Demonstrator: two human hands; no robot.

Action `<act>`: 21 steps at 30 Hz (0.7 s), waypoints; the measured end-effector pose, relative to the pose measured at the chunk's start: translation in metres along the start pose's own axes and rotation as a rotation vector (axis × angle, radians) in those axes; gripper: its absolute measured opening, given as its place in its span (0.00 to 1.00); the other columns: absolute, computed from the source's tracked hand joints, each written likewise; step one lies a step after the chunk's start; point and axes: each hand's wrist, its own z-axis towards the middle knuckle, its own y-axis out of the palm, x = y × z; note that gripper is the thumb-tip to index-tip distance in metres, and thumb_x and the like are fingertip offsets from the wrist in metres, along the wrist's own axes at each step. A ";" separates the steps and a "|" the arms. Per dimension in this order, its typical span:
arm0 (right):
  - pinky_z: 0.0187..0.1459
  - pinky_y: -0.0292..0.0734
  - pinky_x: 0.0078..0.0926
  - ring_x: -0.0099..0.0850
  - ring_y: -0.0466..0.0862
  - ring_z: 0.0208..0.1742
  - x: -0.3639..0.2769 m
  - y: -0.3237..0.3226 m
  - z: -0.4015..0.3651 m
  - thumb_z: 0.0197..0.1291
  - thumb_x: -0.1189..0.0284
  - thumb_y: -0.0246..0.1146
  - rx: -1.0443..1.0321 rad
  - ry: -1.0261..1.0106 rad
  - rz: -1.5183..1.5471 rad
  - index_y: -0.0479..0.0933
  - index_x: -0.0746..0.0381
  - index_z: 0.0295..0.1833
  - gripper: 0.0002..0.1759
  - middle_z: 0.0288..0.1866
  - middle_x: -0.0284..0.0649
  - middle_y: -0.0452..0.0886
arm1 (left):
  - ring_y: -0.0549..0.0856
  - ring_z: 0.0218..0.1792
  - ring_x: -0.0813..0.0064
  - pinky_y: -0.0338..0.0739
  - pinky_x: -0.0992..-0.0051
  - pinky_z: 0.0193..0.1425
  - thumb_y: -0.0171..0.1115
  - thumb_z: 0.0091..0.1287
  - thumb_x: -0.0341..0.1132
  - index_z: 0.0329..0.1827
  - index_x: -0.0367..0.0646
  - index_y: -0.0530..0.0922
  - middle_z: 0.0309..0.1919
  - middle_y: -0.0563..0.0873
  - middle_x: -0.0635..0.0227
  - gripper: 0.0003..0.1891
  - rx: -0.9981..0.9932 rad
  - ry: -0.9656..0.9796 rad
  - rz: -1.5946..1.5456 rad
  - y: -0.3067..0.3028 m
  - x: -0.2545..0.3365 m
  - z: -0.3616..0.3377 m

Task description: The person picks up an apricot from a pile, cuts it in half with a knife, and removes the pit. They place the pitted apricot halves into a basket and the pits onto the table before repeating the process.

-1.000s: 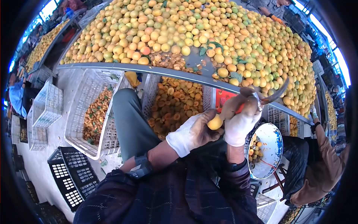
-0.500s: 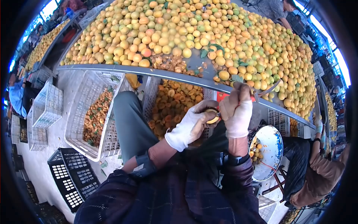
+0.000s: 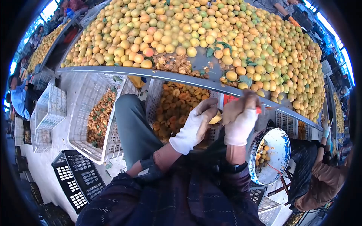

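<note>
My left hand [image 3: 194, 126], in a white work glove with stained fingers, is closed around a yellow apricot [image 3: 216, 119], partly hidden by the fingers. Close beside it, my right hand [image 3: 241, 118], gloved too, is wrapped round a small knife whose red handle [image 3: 258, 109] shows at the outer side of the fist. Its blade is blurred or hidden now. Both hands are above a crate [image 3: 151, 100] of apricot halves [image 3: 177, 101] between my knees. Beyond them, a large heap of apricots [image 3: 181, 34] covers the metal table.
The metal table edge [image 3: 151, 74] runs just beyond my hands. A pale crate [image 3: 81, 124] of fruit scraps stands left, near a black crate [image 3: 77, 177]. At right is a white basin [image 3: 277, 154] holding some fruit. A co-worker [image 3: 320, 177] sits beyond it.
My right hand has turned and shifted slightly right; the curved blade seen earlier no longer shows clearly. My left fingers have loosened somewhat around the apricot. The view has shifted slightly.
</note>
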 end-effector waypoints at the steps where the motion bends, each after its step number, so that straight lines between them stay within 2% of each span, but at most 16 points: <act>1: 0.10 0.53 0.21 0.20 0.57 0.07 -0.009 0.002 0.000 0.71 0.64 0.52 -0.141 -0.035 0.084 0.70 0.66 0.45 0.14 0.11 0.28 0.59 | 0.83 0.42 0.69 0.82 0.67 0.45 0.53 0.69 0.36 0.60 0.38 0.69 0.47 0.78 0.62 0.19 -0.005 -0.144 -0.240 0.002 0.006 -0.001; 2: 0.10 0.53 0.21 0.20 0.57 0.07 -0.011 0.007 -0.002 0.71 0.64 0.52 -0.145 -0.034 0.087 0.70 0.66 0.45 0.14 0.11 0.28 0.59 | 0.83 0.41 0.69 0.81 0.68 0.44 0.54 0.70 0.38 0.60 0.38 0.69 0.45 0.78 0.63 0.19 -0.015 -0.282 -0.479 0.004 0.009 0.000; 3: 0.10 0.54 0.21 0.20 0.57 0.07 -0.012 0.013 -0.005 0.71 0.64 0.52 -0.121 -0.077 0.046 0.70 0.67 0.46 0.14 0.11 0.29 0.59 | 0.84 0.41 0.67 0.82 0.67 0.43 0.51 0.72 0.41 0.59 0.39 0.69 0.45 0.79 0.62 0.19 -0.032 -0.282 -0.551 0.006 0.010 -0.001; 6: 0.10 0.54 0.21 0.20 0.57 0.07 -0.009 0.016 -0.009 0.71 0.64 0.52 -0.085 -0.154 -0.034 0.69 0.69 0.47 0.16 0.11 0.30 0.59 | 0.84 0.41 0.65 0.83 0.66 0.44 0.49 0.73 0.43 0.57 0.40 0.69 0.45 0.79 0.61 0.17 0.017 -0.383 -0.612 0.011 0.014 -0.004; 9: 0.10 0.53 0.21 0.20 0.57 0.07 -0.003 0.018 -0.014 0.71 0.64 0.52 -0.027 -0.235 -0.150 0.70 0.68 0.47 0.15 0.11 0.30 0.60 | 0.83 0.43 0.65 0.83 0.64 0.45 0.48 0.74 0.43 0.54 0.41 0.70 0.45 0.79 0.60 0.16 0.061 -0.406 -0.672 0.012 0.005 -0.009; 11: 0.10 0.49 0.19 0.18 0.53 0.07 0.000 0.016 -0.014 0.70 0.61 0.53 -0.049 -0.153 -0.274 0.71 0.67 0.47 0.17 0.12 0.25 0.55 | 0.83 0.44 0.65 0.84 0.63 0.45 0.48 0.74 0.43 0.54 0.41 0.70 0.45 0.79 0.61 0.16 0.108 -0.425 -0.693 0.015 0.007 -0.012; 12: 0.10 0.49 0.19 0.18 0.53 0.07 0.000 0.012 -0.013 0.70 0.61 0.53 -0.048 -0.154 -0.277 0.71 0.67 0.47 0.17 0.12 0.25 0.55 | 0.81 0.48 0.65 0.81 0.62 0.51 0.46 0.75 0.40 0.56 0.41 0.69 0.48 0.78 0.61 0.15 0.156 -0.470 -0.642 0.016 0.011 -0.015; 13: 0.10 0.48 0.19 0.17 0.53 0.07 0.000 0.007 -0.009 0.70 0.61 0.54 -0.107 0.018 -0.170 0.71 0.66 0.47 0.17 0.12 0.25 0.54 | 0.79 0.53 0.65 0.79 0.62 0.56 0.44 0.75 0.37 0.57 0.41 0.69 0.51 0.77 0.62 0.14 0.204 -0.513 -0.589 0.016 0.013 -0.016; 14: 0.11 0.48 0.19 0.16 0.53 0.08 -0.001 0.004 -0.006 0.70 0.60 0.54 -0.165 0.191 -0.061 0.71 0.66 0.46 0.17 0.12 0.24 0.54 | 0.79 0.53 0.65 0.79 0.62 0.56 0.44 0.75 0.37 0.57 0.41 0.69 0.51 0.77 0.62 0.14 0.206 -0.513 -0.589 0.014 0.013 -0.017; 15: 0.10 0.47 0.19 0.18 0.55 0.07 -0.001 0.002 -0.006 0.70 0.62 0.53 -0.139 0.293 0.058 0.72 0.63 0.42 0.14 0.11 0.26 0.57 | 0.79 0.53 0.65 0.79 0.63 0.56 0.45 0.74 0.34 0.58 0.41 0.69 0.51 0.77 0.63 0.13 0.160 -0.489 -0.553 0.012 0.012 -0.018; 17: 0.10 0.47 0.19 0.18 0.55 0.07 -0.001 0.007 -0.012 0.70 0.62 0.53 -0.148 0.262 -0.013 0.72 0.63 0.42 0.13 0.11 0.26 0.57 | 0.79 0.53 0.65 0.79 0.64 0.56 0.46 0.73 0.31 0.58 0.41 0.69 0.51 0.77 0.64 0.13 0.114 -0.450 -0.520 0.009 0.011 -0.018; 19: 0.10 0.48 0.19 0.18 0.55 0.07 -0.003 0.004 -0.012 0.70 0.62 0.53 -0.144 0.224 -0.078 0.72 0.62 0.43 0.13 0.11 0.25 0.57 | 0.80 0.51 0.66 0.80 0.68 0.54 0.49 0.71 0.27 0.59 0.39 0.68 0.50 0.77 0.63 0.15 -0.042 -0.357 -0.391 0.005 0.010 -0.021; 20: 0.11 0.48 0.19 0.17 0.55 0.08 -0.005 -0.004 -0.004 0.70 0.61 0.53 -0.167 0.330 0.039 0.69 0.59 0.34 0.14 0.11 0.25 0.56 | 0.80 0.51 0.66 0.80 0.68 0.54 0.49 0.71 0.27 0.59 0.39 0.68 0.50 0.77 0.63 0.15 -0.041 -0.357 -0.388 0.002 0.012 -0.020; 21: 0.11 0.49 0.19 0.17 0.54 0.08 -0.006 -0.008 0.003 0.70 0.59 0.53 -0.191 0.437 0.158 0.66 0.55 0.26 0.19 0.11 0.24 0.55 | 0.81 0.48 0.66 0.81 0.68 0.51 0.52 0.69 0.29 0.60 0.38 0.68 0.50 0.78 0.62 0.17 -0.117 -0.438 -0.480 -0.002 0.017 -0.017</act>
